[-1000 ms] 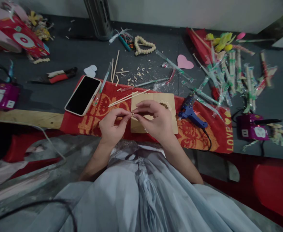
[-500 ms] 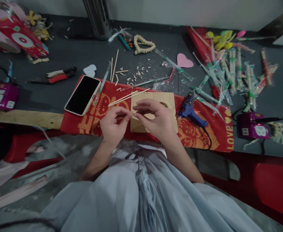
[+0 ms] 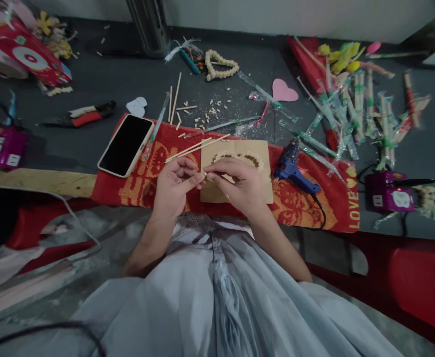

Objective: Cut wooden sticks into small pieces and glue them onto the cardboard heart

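Observation:
My left hand (image 3: 176, 183) and my right hand (image 3: 236, 181) meet in front of me, each closed in a pinch. Between their fingertips is a small pale piece of wooden stick (image 3: 204, 173), mostly covered. Beneath my right hand lies a sheet of brown cardboard (image 3: 236, 146). On it is a curved outline built of short stick pieces (image 3: 256, 159), partly hidden by the hand. Long thin wooden sticks (image 3: 193, 148) lie just beyond my left hand. A blue glue gun (image 3: 295, 171) rests to the right of the cardboard.
A red towel (image 3: 143, 191) lies under the work, with a phone (image 3: 126, 144) at its left. Beyond are pliers (image 3: 91, 114), scattered stick bits (image 3: 213, 111), a heart-shaped stick frame (image 3: 221, 65), a pink paper heart (image 3: 284, 90) and wrapped sticks (image 3: 351, 109). A purple box (image 3: 388, 193) stands right.
My right hand's fingers have lowered and drawn together, so more of the outline on the cardboard shows. My left hand has turned slightly, and both hands still pinch at the same spot.

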The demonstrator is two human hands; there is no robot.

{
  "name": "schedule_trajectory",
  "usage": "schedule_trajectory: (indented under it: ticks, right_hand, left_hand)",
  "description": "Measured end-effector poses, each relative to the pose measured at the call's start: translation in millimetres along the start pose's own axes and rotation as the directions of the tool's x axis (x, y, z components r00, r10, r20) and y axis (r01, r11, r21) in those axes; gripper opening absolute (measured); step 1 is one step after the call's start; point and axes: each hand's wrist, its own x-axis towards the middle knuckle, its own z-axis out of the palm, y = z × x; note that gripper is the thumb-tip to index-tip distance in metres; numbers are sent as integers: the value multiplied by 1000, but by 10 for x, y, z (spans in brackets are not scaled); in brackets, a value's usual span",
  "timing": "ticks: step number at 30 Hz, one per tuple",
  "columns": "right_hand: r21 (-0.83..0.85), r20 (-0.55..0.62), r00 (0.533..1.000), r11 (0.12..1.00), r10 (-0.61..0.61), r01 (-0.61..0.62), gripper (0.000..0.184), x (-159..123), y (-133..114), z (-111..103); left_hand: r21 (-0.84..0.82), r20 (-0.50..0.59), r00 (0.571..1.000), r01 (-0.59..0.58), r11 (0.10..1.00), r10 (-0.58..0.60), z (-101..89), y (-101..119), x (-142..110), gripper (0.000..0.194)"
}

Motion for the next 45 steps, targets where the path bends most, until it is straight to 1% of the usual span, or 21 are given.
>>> schedule_trajectory:
  ticks: [5,12,15,17,19,20,22,24,25,26,28,31,34,36,38,42,45]
  right_hand:
    - [57,-18,1000,998,19,-18,9,-8,18,9]
    - [86,-10,999,995,43,-42,10,-4,42,3]
    - [90,-8,999,995,51,-51,9,-5,47,-4]
    - [105,-13,998,993,56,-54,9,-7,35,-21]
    - [128,-30,997,990,72,-67,9,-7,11,-47]
    - [136,-39,996,988,82,-76,9,-7,-3,-60]
    - [134,-41,994,987,98,-91,7,-4,-31,-82]
    - [105,-24,995,990,99,-96,6,1,-50,-91]
    - [86,-12,995,992,94,-93,8,4,-56,-92]
    - [68,-1,996,994,85,-85,9,8,-59,-90]
    - [43,21,998,998,51,-52,12,14,-61,-86]
    - [28,42,999,1000,2,-3,13,18,-61,-83]
    - [16,40,999,1000,-16,16,15,14,-60,-86]
    - [8,40,999,1000,-24,23,16,10,-59,-88]
    - [7,43,999,1000,-25,24,16,4,-59,-89]
    - [32,41,999,999,-17,16,16,-6,-64,-85]
    - [35,42,999,999,-11,9,17,-7,-73,-78]
  left_hand:
    - [6,20,1000,2,1000,-2,-4,-9,6,33]
    - [40,9,1000,-12,999,11,7,-5,25,37]
    - [103,15,998,-67,992,65,1,-16,31,38]
    - [177,20,989,-150,973,149,-9,-35,24,37]
    - [281,14,960,-274,920,281,-23,-60,1,32]
    - [344,13,932,-345,873,363,-32,-74,-15,28]
    - [480,38,849,-478,736,527,-51,-101,-53,19]
    - [589,98,757,-568,575,647,-73,-122,-88,15]
    - [623,137,717,-599,503,683,-84,-130,-102,16]
    - [645,172,689,-619,448,704,-94,-135,-114,18]
    - [659,231,656,-649,381,718,-113,-133,-127,22]
    - [653,302,632,-682,328,714,-127,-107,-133,24]
    - [657,358,607,-704,270,710,-128,-74,-132,24]
    - [656,377,597,-712,250,708,-127,-61,-133,25]
    - [654,382,600,-713,253,703,-124,-56,-137,25]
    - [656,373,633,-697,290,678,-112,-48,-155,26]
    - [658,365,641,-691,300,675,-95,-35,-161,27]
